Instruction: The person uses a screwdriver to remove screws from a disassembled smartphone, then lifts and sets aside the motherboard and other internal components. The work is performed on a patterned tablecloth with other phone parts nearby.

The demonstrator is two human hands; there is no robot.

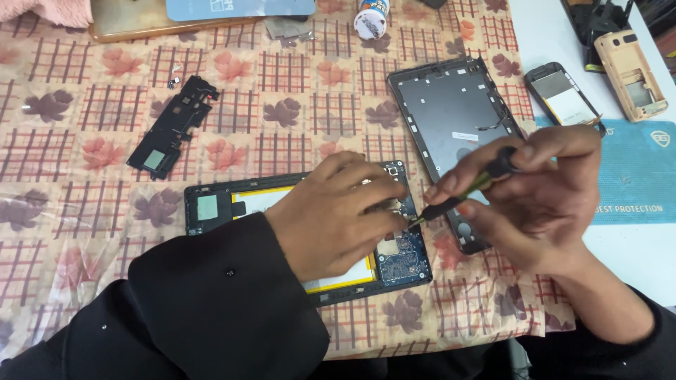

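Opened black tablet [211, 207], back cover off, lies flat on the leaf-patterned tablecloth [84, 141], holding a yellow-edged battery and blue circuit board [405, 264] in its frame. Left hand [331, 214] rests on it, fingers spread and pressing down. Right hand [539, 204] pinches a green-and-black screwdriver [465, 193], tip at the board (upper right corner). Just beside lies the removed dark back cover [447, 109]; a black plastic bracket [172, 127] sits well apart.
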